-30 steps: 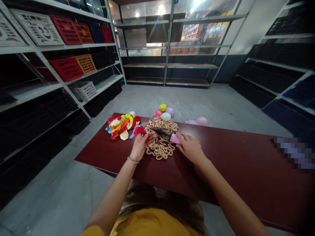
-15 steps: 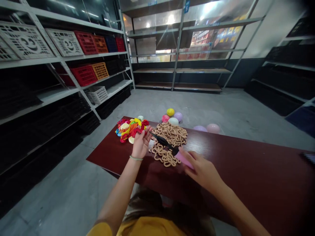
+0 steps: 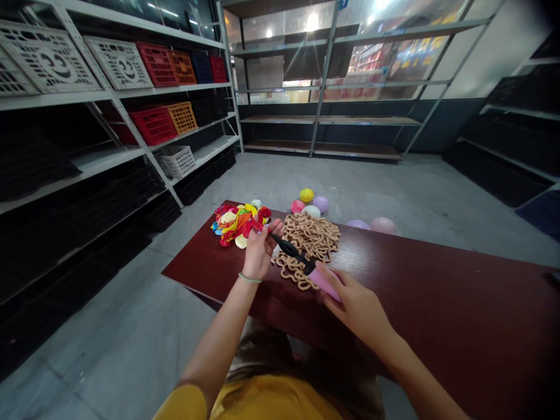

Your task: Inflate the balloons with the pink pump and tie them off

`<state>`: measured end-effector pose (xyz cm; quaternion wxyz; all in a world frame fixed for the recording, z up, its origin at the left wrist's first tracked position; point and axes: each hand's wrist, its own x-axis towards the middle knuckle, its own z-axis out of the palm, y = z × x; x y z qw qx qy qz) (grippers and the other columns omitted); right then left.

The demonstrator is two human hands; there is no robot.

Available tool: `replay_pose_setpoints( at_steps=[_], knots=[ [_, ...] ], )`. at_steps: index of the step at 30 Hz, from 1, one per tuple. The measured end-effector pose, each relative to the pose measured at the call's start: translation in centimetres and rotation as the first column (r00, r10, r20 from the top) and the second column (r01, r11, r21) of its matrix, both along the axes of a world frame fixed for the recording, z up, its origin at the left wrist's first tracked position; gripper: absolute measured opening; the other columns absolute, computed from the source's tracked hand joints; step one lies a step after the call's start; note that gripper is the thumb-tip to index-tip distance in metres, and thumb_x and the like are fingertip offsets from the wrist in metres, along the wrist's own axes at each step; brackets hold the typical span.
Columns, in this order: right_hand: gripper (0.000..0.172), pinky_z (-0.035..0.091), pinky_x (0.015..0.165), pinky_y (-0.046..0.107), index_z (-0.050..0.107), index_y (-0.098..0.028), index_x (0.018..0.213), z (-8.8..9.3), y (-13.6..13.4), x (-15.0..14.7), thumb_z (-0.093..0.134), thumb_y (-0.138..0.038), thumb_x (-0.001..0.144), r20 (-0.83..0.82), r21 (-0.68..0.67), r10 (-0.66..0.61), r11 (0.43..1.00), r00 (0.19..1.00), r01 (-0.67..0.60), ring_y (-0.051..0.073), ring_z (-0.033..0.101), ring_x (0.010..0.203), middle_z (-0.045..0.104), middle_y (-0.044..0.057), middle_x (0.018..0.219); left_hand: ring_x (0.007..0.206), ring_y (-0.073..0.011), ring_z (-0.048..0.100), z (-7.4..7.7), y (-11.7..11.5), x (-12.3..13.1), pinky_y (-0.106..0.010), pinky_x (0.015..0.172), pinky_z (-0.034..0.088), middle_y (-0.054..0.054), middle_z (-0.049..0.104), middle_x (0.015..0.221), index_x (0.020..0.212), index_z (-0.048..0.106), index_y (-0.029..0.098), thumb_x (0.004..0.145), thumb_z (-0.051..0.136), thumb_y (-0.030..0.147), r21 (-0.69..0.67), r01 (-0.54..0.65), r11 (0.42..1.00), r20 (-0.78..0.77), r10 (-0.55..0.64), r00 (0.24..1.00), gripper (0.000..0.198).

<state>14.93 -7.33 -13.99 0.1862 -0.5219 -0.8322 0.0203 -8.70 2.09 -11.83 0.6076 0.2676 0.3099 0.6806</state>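
My left hand (image 3: 259,252) is raised over the dark red table (image 3: 429,303), its fingers pinched on a red uninflated balloon (image 3: 251,227). My right hand (image 3: 356,306) grips a pink hand pump (image 3: 322,281) whose black nozzle (image 3: 286,249) points up-left to the balloon at my left fingers. Under the pump lies a heap of tan cord loops (image 3: 310,242). A pile of mixed-colour flat balloons (image 3: 234,221) sits at the table's far left corner, just beyond my left hand.
Several inflated balloons lie on the floor behind the table: yellow (image 3: 306,195), pink (image 3: 297,206), purple (image 3: 321,203), white (image 3: 311,211), and two more (image 3: 381,224) to the right. Metal shelving (image 3: 114,93) with red, orange and white crates lines the left; more shelves stand behind and right.
My right hand lifted the pump off the table and swung its nozzle toward my left hand. The left hand rose with the red balloon. The view shifted left.
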Motion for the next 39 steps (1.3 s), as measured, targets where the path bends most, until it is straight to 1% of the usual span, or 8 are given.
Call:
replay_pose_setpoints(
  at_steps=[10,16,18,22,26,28,33,39],
  knots=[
    [0.073,0.059,0.078,0.038,0.026,-0.036,0.156,-0.2,-0.2,-1.1,0.056,-0.028,0.091,-0.031,-0.039,0.019,0.999,0.999,-0.02,0.027,0.069,0.1,0.064,0.008,0.125,0.102,-0.0235,0.072,-1.0,-0.4,0.7,-0.044,0.098,0.053,-0.008,0.074,0.108,0.15,0.029,0.026,0.091,0.065,0.026,0.024,0.02,1.0,-0.003,-0.02,1.0,0.069],
    [0.069,0.058,0.087,0.043,0.024,-0.025,0.157,-0.6,0.0,-2.9,0.051,-0.026,0.093,-0.121,-0.134,0.006,0.991,0.993,-0.022,0.03,0.064,0.114,0.061,0.013,0.133,0.084,-0.017,0.069,-1.6,-0.4,1.4,-0.034,0.088,0.055,-0.006,0.071,0.094,0.108,0.063,0.016,0.087,0.069,0.031,0.032,0.006,0.999,0.151,-0.011,0.988,0.026],
    [0.069,0.054,0.095,0.045,0.026,-0.023,0.155,-0.8,0.0,-3.5,0.052,-0.026,0.092,-0.186,-0.138,0.005,0.99,0.983,-0.031,0.03,0.06,0.123,0.056,0.013,0.141,0.08,-0.0149,0.067,-1.2,-0.6,1.7,-0.031,0.083,0.055,-0.004,0.067,0.086,0.094,0.062,0.016,0.089,0.068,0.035,0.029,0.045,0.999,0.243,-0.05,0.969,0.02],
    [0.067,0.048,0.106,0.047,0.025,-0.023,0.155,-1.1,0.3,-4.3,0.052,-0.029,0.094,-0.266,-0.136,0.032,0.988,0.964,-0.071,0.029,0.052,0.133,0.05,0.013,0.149,0.063,-0.0115,0.059,-0.1,-1.0,2.4,-0.026,0.063,0.053,0.002,0.054,0.069,0.082,0.054,0.019,0.091,0.061,0.049,-0.012,0.037,0.999,0.344,-0.03,0.938,0.032],
    [0.074,0.045,0.109,0.046,0.019,-0.026,0.158,-1.2,0.2,-4.4,0.054,-0.03,0.093,-0.309,-0.169,0.054,0.979,0.95,-0.11,0.028,0.048,0.136,0.048,0.011,0.151,0.043,-0.006,0.038,1.3,-1.0,3.1,-0.017,0.038,0.03,0.006,0.039,0.06,0.079,0.048,0.02,0.094,0.057,0.05,-0.014,-0.06,0.998,0.328,0.061,0.943,0.035],
    [0.079,0.045,0.109,0.045,0.016,-0.027,0.159,-1.3,0.0,-4.2,0.056,-0.027,0.091,-0.321,-0.204,0.054,0.971,0.945,-0.125,0.027,0.049,0.136,0.048,0.01,0.151,0.041,-0.0056,0.034,2.1,-0.7,3.1,-0.016,0.034,0.023,0.006,0.038,0.059,0.078,0.046,0.02,0.095,0.055,0.049,-0.018,-0.113,0.993,0.273,0.114,0.955,0.035],
    [0.078,0.052,0.101,0.041,0.017,-0.031,0.159,-1.5,-1.2,-2.7,0.055,-0.026,0.091,-0.294,-0.193,0.019,0.978,0.956,-0.079,0.026,0.057,0.127,0.053,0.008,0.147,0.04,-0.0053,0.034,3.8,1.1,0.8,-0.016,0.034,0.024,0.006,0.037,0.06,0.079,0.044,0.02,0.098,0.051,0.044,-0.002,-0.23,0.973,0.233,0.224,0.946,0.032],
    [0.074,0.059,0.075,0.036,0.019,-0.032,0.159,-1.6,-3.5,-0.8,0.052,-0.027,0.093,-0.125,-0.14,0.009,0.99,0.992,-0.026,0.026,0.07,0.095,0.068,0.007,0.11,0.041,-0.0048,0.037,4.3,3.6,-2.7,-0.016,0.034,0.026,0.006,0.039,0.063,0.082,0.046,0.02,0.098,0.052,0.039,0.029,-0.244,0.969,0.235,0.231,0.944,0.025]
  ],
)
